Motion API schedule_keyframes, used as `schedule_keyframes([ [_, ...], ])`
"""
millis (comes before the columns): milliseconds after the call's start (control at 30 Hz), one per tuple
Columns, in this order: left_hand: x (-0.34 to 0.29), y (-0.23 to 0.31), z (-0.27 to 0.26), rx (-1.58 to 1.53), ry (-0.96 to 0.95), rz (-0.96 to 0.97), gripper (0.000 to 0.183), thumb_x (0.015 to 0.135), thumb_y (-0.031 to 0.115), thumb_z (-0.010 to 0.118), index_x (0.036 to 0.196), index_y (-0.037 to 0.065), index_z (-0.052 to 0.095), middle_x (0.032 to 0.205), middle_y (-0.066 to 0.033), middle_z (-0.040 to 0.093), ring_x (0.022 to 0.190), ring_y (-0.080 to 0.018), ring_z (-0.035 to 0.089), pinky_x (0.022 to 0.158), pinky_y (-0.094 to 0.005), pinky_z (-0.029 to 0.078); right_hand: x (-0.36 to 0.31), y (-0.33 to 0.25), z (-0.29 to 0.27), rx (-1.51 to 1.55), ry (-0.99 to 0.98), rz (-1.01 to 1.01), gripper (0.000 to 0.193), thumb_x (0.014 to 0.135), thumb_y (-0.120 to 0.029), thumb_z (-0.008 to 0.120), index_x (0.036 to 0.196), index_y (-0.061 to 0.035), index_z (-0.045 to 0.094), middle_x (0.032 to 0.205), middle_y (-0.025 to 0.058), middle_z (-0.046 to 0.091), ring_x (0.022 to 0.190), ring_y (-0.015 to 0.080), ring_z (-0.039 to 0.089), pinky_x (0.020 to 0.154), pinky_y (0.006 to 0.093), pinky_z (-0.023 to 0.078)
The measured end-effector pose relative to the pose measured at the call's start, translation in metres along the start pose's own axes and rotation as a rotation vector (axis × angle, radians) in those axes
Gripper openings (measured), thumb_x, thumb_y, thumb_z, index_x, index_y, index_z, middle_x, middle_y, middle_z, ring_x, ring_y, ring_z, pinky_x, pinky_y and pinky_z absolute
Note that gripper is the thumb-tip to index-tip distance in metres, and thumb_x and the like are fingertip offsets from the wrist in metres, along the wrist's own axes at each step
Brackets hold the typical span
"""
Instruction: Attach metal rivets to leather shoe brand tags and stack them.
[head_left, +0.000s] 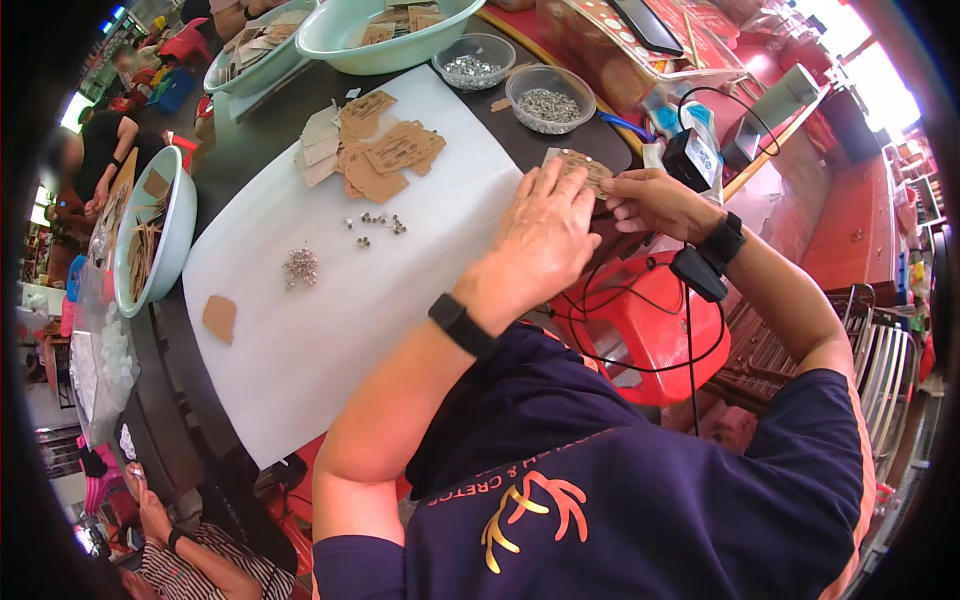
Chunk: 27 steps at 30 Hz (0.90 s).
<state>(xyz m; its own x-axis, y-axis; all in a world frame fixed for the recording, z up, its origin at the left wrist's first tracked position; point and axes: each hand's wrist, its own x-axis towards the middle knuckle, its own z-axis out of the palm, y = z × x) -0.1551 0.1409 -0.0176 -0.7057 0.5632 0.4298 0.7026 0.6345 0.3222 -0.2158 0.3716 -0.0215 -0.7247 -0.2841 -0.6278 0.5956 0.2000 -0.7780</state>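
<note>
Both my hands meet at a brown printed card by the right edge of the table. My left hand covers the card's near left part, its fingers close together and bent over it. The right hand pinches the card's right side between thumb and fingers. Small pale dots show on the card's face; part of it is hidden under my fingers. On the white sheet lie a heap of similar brown cards, a small pile of thin silver pieces and several loose shiny pieces.
Two clear bowls of small silver pieces, a nearer one and a farther one, stand beyond my hands. Pale green basins hold cards. A single brown piece lies at left. A red stool and black cables are below right. Other people sit left.
</note>
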Motion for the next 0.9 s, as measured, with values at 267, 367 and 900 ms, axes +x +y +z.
schedule_keyframes([
  [267, -0.047, 0.031, -0.044, -0.445, -0.128, -0.23, 0.033, 0.094, 0.021, 0.062, 0.116, -0.003, 0.06, 0.111, -0.0168, 0.063, 0.095, -0.0312, 0.063, 0.085, -0.0372, 0.05, -0.053, -0.021, 0.047, 0.144, -0.166, -0.268, 0.021, 0.096, -0.028, 0.064, 0.096, -0.0068, 0.063, 0.086, -0.0013, 0.063, 0.073, 0.0044, 0.06, 0.068, 0.024, 0.058],
  [367, -0.062, 0.032, -0.055, -0.895, 0.196, -0.612, 0.034, 0.101, 0.024, 0.054, 0.123, -0.001, 0.056, 0.107, -0.0071, 0.064, 0.092, -0.0131, 0.06, 0.079, -0.03, 0.051, -0.065, -0.028, 0.098, 0.104, -0.242, -0.337, 0.022, 0.096, -0.025, 0.063, 0.095, -0.0034, 0.065, 0.086, 0.0013, 0.064, 0.072, 0.0062, 0.06, 0.067, 0.0245, 0.059],
  [900, -0.172, 0.034, -0.134, -0.968, 0.763, -1.004, 0.027, 0.1, 0.023, 0.052, 0.106, -0.002, 0.061, 0.083, -0.007, 0.063, 0.066, -0.0107, 0.056, 0.055, -0.0234, 0.042, -0.03, -0.036, 0.245, -0.085, -0.66, -0.485, 0.04, 0.098, -0.038, 0.059, 0.094, 0.0016, 0.063, 0.085, 0.0059, 0.063, 0.072, 0.0107, 0.063, 0.064, 0.0269, 0.057],
])
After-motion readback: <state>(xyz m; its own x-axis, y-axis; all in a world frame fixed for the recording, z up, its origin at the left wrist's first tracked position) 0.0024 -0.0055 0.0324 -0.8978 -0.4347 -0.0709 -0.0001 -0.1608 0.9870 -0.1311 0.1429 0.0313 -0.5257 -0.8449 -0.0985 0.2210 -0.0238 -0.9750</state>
